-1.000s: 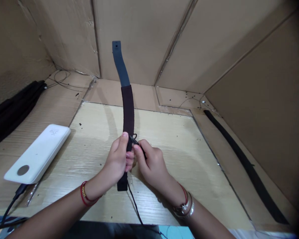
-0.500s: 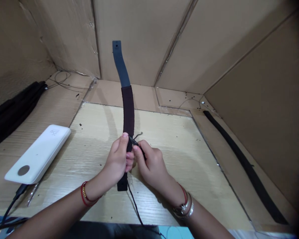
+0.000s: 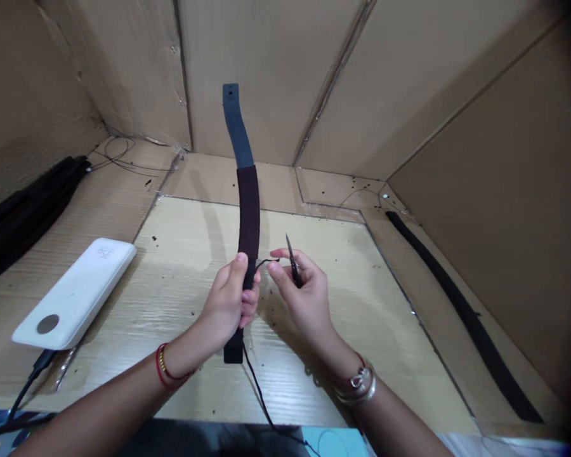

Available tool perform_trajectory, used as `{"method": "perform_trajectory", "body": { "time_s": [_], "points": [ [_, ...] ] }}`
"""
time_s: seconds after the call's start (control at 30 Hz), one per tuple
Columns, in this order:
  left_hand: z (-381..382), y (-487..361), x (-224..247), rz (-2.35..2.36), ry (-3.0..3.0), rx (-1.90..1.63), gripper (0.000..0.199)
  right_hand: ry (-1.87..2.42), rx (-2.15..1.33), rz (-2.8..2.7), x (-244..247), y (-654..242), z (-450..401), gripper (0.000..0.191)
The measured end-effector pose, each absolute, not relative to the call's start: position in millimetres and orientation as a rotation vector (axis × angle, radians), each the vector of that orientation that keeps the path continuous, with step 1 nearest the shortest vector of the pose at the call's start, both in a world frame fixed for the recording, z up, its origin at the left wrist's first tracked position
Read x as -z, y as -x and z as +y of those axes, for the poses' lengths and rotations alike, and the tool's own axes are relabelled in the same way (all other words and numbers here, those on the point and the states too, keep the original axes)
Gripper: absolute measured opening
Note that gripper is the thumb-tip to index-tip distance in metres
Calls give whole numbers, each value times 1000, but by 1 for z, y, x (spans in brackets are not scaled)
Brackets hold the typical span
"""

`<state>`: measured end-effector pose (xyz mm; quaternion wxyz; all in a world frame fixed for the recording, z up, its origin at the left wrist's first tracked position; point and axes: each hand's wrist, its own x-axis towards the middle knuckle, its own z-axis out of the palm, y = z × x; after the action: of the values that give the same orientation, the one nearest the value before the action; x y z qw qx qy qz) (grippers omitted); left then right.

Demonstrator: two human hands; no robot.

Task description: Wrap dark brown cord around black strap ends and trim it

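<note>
A long curved strap stands up from my left hand, which is closed around its lower part. Its bare upper end is blue-grey with a small hole, and a dark brown cloth sleeve covers the middle. Black material shows below the fist. My right hand holds small pointed scissors in its curled fingers, the tip pointing up. Between its thumb and index fingertips is the end of a short black cord that comes out beside the sleeve's lower edge. Another black cord hangs from the strap's bottom.
On the left lies a white power bank with a black cable plugged in. Behind it is a bundle of black cloth. A black strip lies along the right side. Cardboard walls enclose the wooden board.
My right hand has moved right, away from the strap. The scissors have swung upright, and the short cord is now stretched to the fingertips. The strap has shifted slightly right.
</note>
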<state>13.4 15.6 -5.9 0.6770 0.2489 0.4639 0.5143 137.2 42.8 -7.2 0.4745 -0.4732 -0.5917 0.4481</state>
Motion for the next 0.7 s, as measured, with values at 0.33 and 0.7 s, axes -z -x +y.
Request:
{"method": "perform_trajectory", "body": {
  "time_s": [0.33,0.7],
  "points": [
    [14,-15,15,1014,-716,-1126,57,1039,-1086,-1338,-4,-153,33,20],
    [15,-2,16,1019,-747,-1189,39,1469,-336,-820,15,-331,-108,28]
  ]
}}
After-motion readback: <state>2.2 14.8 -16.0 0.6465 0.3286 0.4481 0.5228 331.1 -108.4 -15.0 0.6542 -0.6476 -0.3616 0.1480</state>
